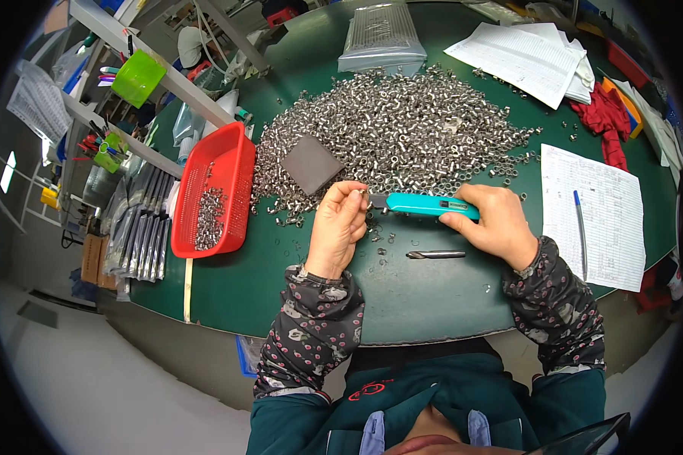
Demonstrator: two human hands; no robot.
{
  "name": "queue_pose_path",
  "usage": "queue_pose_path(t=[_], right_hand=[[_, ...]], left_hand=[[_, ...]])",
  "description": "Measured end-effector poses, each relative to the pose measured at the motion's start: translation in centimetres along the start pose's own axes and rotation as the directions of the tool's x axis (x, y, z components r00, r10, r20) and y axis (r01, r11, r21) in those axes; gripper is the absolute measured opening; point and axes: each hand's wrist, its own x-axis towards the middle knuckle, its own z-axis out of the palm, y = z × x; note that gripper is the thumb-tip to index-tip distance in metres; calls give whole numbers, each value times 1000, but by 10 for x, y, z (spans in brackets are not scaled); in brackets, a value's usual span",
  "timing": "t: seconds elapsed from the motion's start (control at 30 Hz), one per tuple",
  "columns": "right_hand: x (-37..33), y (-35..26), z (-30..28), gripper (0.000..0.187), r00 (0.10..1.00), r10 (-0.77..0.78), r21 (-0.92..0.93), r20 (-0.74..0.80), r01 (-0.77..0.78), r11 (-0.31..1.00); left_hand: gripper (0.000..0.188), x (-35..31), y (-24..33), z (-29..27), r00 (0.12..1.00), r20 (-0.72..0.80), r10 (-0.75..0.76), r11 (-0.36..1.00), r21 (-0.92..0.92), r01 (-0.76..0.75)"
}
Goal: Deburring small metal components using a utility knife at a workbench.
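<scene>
My right hand (496, 223) is closed round a teal utility knife (426, 205), its blade pointing left. At the blade's tip my left hand (336, 227) pinches a small metal ring (362, 192), mostly covered by the fingers. Behind both hands spreads a large heap of small shiny metal rings (402, 125). A dark grey square block (312, 164) lies on the heap's left front. On the table just in front of the hands lies a drill bit (436, 255), with a few loose rings and thin shavings to its left.
A red plastic basket (243, 174) with some rings stands left on the green table (432, 303). Right of my hands lie a printed sheet (599, 250) and a blue pen (580, 227). Farther back are a clear plastic bag (383, 34), more papers (512, 61) and a red cloth (605, 121).
</scene>
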Motion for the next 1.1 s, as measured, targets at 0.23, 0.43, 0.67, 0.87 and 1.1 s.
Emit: queue_pose_path(t=[0.23,0.43,0.67,0.87,1.1], right_hand=[[-1,1,0,32,1000,-11,-4,6,11,1000],[0,1,1,33,1000,-19,-20,8,19,1000],[0,2,2,33,998,-65,-18,-8,65,998],[2,-1,-1,34,985,123,316,124,-156,936],[1,0,2,35,999,32,55,-12,-31,998]], left_hand=[[11,-1,0,3,1000,7,-26,999,24,26],[11,-2,1,4,999,8,-39,999,25,39],[13,-1,0,-1,996,39,-77,997,-28,78],[12,1,-3,0,997,27,-69,992,-108,72],[12,1,-3,-4,998,39,-55,989,-135,60]])
